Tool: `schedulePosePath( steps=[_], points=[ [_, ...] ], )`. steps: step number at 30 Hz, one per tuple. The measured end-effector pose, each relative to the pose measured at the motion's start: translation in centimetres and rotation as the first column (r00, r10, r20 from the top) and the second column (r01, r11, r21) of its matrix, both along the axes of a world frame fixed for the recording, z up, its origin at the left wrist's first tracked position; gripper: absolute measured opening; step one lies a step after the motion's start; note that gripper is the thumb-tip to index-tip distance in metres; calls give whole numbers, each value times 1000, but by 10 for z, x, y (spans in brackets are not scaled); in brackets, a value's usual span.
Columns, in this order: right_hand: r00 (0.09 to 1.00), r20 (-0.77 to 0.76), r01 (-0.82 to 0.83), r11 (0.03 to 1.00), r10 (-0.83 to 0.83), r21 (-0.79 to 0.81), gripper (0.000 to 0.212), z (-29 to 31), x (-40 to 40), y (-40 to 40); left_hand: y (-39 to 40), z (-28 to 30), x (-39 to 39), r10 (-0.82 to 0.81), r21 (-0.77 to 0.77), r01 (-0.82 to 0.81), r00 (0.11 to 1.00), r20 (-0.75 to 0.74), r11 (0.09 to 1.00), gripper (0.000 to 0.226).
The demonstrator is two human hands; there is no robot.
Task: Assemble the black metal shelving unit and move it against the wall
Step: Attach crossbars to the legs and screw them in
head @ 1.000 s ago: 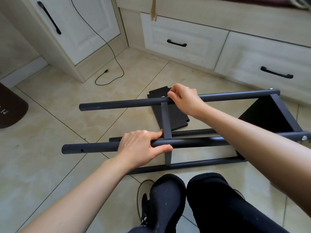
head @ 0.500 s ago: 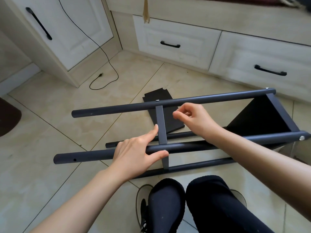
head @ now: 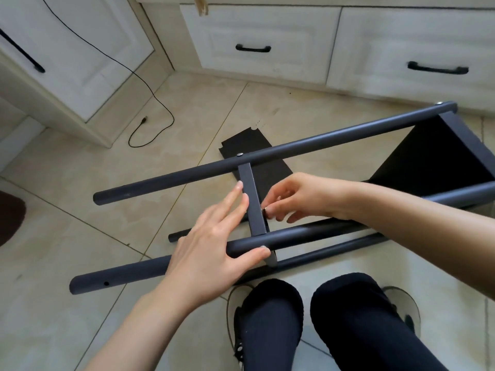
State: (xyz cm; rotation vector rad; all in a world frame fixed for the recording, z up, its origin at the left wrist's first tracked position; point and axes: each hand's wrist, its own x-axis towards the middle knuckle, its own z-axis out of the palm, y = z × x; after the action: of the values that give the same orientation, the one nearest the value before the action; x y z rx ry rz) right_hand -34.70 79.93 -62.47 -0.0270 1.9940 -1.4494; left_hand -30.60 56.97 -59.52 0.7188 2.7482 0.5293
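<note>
Two bare hands work mid-frame on the black shelving frame (head: 308,143) lying on its side across the tiled floor (head: 67,210): the left hand (head: 211,253) rests straight-fingered on the near tube (head: 294,236), the right hand (head: 297,196) pinches something small beside the crossbar (head: 253,199).

Black cable (head: 150,84) on floor; white drawers (head: 257,41) behind.
</note>
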Motion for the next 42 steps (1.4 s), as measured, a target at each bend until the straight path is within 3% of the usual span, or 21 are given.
schedulePosePath(
  steps=[5,8,14,21,33,42],
  points=[
    [978,205,-15,991,42,-130,12,-3,-3,4,-4,-7,-9,-109,46,119,978,-175,992,89],
    [967,244,-33,988,69,-150,11,-3,-5,5,-4,-11,-8,-103,132,124,982,-161,983,85],
    [929,298,-156,963,219,-221,10,-8,-17,0,-1,-12,-7,-118,108,139,977,-177,984,77],
    [882,376,-173,939,282,-299,8,-16,-31,-10,-2,-13,-7,-128,107,154,969,-212,982,74],
    [835,409,-258,919,367,-298,4,-25,-30,-9,0,-12,-6,-94,135,127,970,-225,983,73],
    [814,415,-283,902,405,-326,16,-28,-32,-7,0,-10,-7,-101,126,128,974,-205,984,74]
  ],
)
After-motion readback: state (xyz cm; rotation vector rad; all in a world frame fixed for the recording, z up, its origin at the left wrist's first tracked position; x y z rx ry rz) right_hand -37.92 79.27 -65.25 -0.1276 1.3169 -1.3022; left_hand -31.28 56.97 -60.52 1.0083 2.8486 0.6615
